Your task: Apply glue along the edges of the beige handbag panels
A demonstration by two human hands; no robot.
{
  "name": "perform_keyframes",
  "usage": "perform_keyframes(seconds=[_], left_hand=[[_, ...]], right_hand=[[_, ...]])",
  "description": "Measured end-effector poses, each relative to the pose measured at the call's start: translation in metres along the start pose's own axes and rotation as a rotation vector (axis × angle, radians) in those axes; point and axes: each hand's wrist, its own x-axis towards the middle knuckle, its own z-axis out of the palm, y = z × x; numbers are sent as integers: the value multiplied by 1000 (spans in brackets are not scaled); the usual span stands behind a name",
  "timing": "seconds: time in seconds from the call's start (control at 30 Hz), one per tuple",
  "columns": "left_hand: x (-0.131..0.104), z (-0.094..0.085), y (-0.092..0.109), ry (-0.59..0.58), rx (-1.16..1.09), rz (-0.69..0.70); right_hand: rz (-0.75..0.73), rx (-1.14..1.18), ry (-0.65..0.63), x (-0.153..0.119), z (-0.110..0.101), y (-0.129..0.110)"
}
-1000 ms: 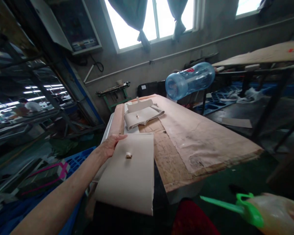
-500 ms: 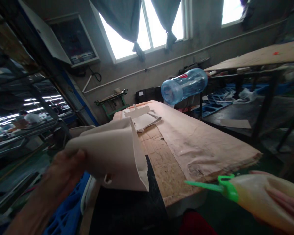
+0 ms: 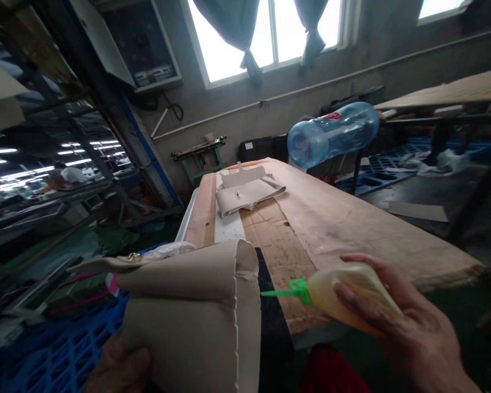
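My left hand (image 3: 120,365) is closed on the lower left of a beige bag piece (image 3: 188,311), made of a leather-like sheet with a pale, stitched-looking edge at its right. My right hand (image 3: 417,322) is wrapped round a translucent squeeze bottle (image 3: 325,286) holding yellowish liquid. Its thin green nozzle (image 3: 282,293) points left, the tip at or just beside the bag piece's right edge; whether it touches I cannot tell. Farther along the bench lies a second beige piece (image 3: 249,194) with a small metal fitting.
The long bench (image 3: 331,213) has a stained cloth and brown board on top. A black board (image 3: 270,316) lies under the bag piece. A large blue water bottle (image 3: 331,134) lies on its side past the bench's right edge. A blue plastic pallet (image 3: 65,349) is low at left.
The bag piece has turned in my left hand and come lower, its edge now facing right. My right hand has brought the squeeze bottle up and left, its nozzle close to that edge.
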Motion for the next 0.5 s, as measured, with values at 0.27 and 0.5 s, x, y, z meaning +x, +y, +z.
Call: perform_keyframes(seconds=[0.27, 0.5], left_hand=[[-15, 20, 2, 145, -37, -1], [-14, 17, 0, 196, -53, -21]], right_hand=[[-151, -107, -80, 6, 21, -3], [-261, -135, -101, -3, 10, 1]])
